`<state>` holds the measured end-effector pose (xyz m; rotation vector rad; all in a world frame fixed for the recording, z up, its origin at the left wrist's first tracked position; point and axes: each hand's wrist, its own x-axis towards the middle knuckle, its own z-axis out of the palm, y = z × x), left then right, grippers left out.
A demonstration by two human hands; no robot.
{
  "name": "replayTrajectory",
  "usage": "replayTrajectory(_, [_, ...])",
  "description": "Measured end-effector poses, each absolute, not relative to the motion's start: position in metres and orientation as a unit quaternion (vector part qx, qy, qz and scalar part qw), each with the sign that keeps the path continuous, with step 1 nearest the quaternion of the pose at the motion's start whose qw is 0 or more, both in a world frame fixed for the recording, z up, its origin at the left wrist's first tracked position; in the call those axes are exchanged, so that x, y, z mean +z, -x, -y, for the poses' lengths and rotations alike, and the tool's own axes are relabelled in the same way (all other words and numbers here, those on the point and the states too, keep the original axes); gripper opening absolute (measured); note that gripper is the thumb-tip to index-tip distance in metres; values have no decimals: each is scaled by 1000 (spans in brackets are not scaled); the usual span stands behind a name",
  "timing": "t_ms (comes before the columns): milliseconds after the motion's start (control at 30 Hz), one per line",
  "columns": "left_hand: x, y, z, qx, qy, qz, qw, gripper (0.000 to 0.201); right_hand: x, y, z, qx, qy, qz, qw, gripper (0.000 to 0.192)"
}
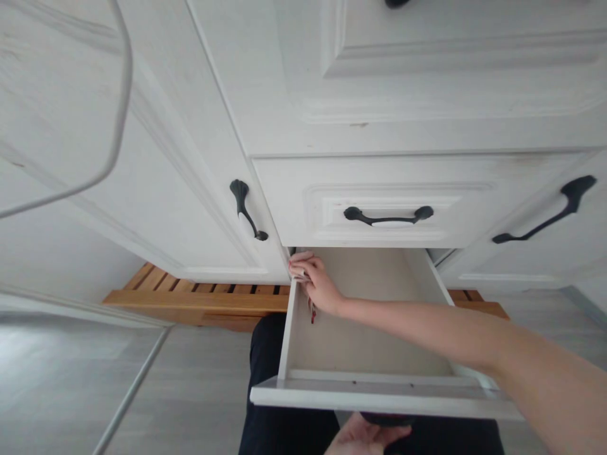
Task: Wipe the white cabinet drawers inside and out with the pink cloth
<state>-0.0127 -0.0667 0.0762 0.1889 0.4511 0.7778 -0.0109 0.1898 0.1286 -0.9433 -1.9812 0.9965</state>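
The right hand (317, 283) reaches into the open drawer (379, 395), fingers curled on its far left wall, over something red (312, 311). The left hand (365, 437) lies loosely open under the drawer front, holding nothing.

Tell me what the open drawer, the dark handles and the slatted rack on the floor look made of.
Open drawer: probably painted or laminated wood board, matte white, with faint grain and square-cut edges. Handle on the drawer above: looks like dark metal, matte black with a paler worn middle. Slatted rack: bare wood or bamboo, warm honey colour, visible slats.
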Motion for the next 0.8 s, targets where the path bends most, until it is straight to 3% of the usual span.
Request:
replayTrajectory(133, [82,15,60,358,-87,-185,911,45,142,-15,-124,497,224,776,317,51])
replayTrajectory(300, [103,13,54,393,-88,-194,894,30,169,-43,-116,593,23,790,155,34])
replayTrajectory(367, [111,10,52,410,-79,-193,888,20,178,-55,-141,540,40,832,121,34])
replayTrajectory(533, [113,4,50,428,-60,-183,883,20,190,-61,-220,297,139,928,178,26])
replayTrajectory(733, [98,5,54,429,-91,-180,881,26,166,-12,-281,316,237,900,184,13])
replayTrajectory(800, [96,6,54,427,-91,-176,882,26,156,-4,-290,313,278,887,194,25])
